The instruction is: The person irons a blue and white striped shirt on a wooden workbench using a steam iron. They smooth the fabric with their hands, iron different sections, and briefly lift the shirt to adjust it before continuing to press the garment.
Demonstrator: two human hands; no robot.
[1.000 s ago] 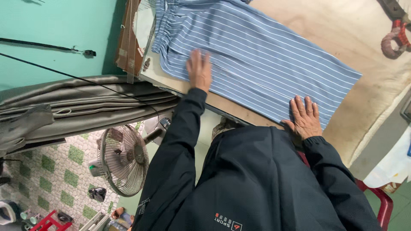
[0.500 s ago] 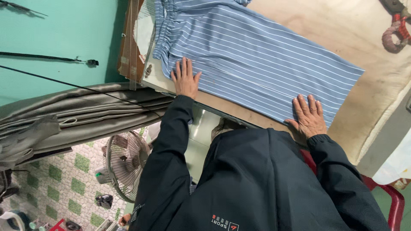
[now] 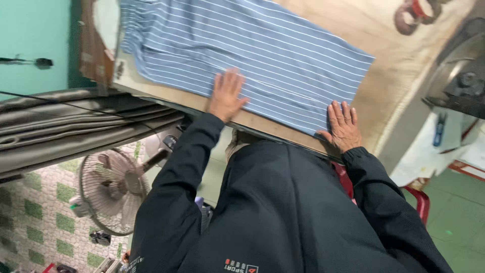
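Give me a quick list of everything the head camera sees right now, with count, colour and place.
Striped trousers: one, blue with white stripes, spread flat on the table.
Table: one, tan padded top, upper frame.
Curtain: one, grey-brown, bunched at left.
Fan: one, pale wire cage, on the floor lower left.
Wall: teal, upper left.
Stool: one, red, behind the person at right.
Jacket: one, dark, worn by the person.
Left hand: flat, open, on the trousers' near edge.
Right hand: flat, open, at the trousers' hem corner.

tan padded table [image 3: 389, 65] w/ blue striped cloth [image 3: 252, 50] flat on it.
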